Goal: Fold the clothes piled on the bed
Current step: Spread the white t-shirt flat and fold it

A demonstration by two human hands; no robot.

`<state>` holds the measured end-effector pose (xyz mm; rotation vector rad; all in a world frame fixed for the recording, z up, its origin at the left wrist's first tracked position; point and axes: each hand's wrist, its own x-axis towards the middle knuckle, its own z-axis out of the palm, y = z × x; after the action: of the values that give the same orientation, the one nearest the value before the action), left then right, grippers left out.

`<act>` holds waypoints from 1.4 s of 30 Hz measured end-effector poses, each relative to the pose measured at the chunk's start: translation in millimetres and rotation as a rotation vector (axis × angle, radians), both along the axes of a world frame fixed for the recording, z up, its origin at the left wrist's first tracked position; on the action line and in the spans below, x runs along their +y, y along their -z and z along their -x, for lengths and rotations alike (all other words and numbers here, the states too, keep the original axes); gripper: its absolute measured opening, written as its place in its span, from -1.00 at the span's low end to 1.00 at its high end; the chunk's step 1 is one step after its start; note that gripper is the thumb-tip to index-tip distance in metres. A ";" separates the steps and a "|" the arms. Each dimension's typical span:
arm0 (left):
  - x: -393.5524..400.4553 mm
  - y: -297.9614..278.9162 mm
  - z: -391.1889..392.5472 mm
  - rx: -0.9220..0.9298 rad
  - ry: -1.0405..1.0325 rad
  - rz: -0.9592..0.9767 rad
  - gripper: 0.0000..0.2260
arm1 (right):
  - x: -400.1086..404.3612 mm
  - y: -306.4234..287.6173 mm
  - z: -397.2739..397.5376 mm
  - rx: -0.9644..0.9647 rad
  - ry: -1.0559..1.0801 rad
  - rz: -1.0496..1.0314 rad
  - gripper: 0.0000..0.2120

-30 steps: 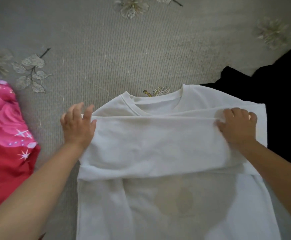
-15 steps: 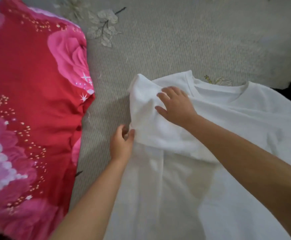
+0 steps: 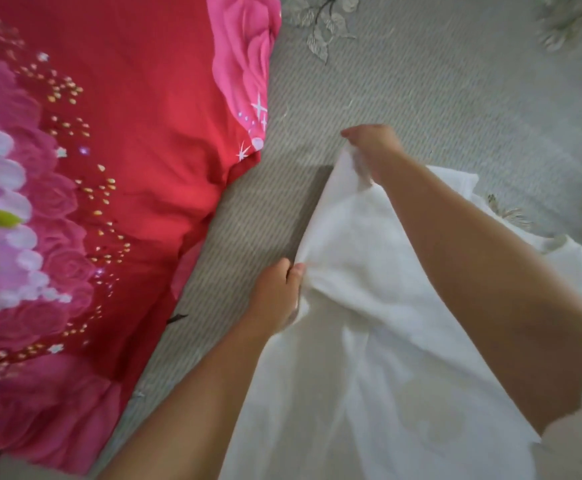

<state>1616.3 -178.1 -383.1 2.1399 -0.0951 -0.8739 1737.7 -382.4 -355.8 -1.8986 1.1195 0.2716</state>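
Note:
A white T-shirt (image 3: 358, 341) lies on the grey bed cover (image 3: 421, 98), its left side lifted off the surface. My right hand (image 3: 372, 150) reaches across and pinches the shirt's raised upper left corner. My left hand (image 3: 277, 296) grips the shirt's left edge lower down, thumb on top of the cloth. The collar (image 3: 556, 244) shows at the right, beyond my right forearm. A faint round print shows through the fabric near the bottom.
A red and pink floral blanket (image 3: 109, 202) fills the left side, its edge close to my left hand. Grey cover with leaf patterns stretches above and to the right of the shirt.
My right hand has gone from pressing on the folded sleeve to pinching the corner and lifting it. My left hand still holds the left edge. The view has swung further left.

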 end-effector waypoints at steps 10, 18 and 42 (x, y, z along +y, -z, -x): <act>18.4 -8.4 2.0 0.007 0.048 -0.101 -0.64 | 26.5 -28.7 -13.3 0.304 -0.568 0.279 -0.69; 17.5 -11.8 -26.5 -0.135 0.236 -0.427 -0.70 | 2.3 -11.0 29.3 -0.123 -0.121 -0.037 -0.70; -85.8 52.2 -8.7 -1.004 0.644 -0.335 -0.56 | -113.2 26.5 153.8 -0.043 -0.294 0.947 -0.56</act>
<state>1625.0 -263.9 -435.3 2.7162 -1.2652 -0.0315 1583.9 -495.6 -382.3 -2.8906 1.0123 -0.1896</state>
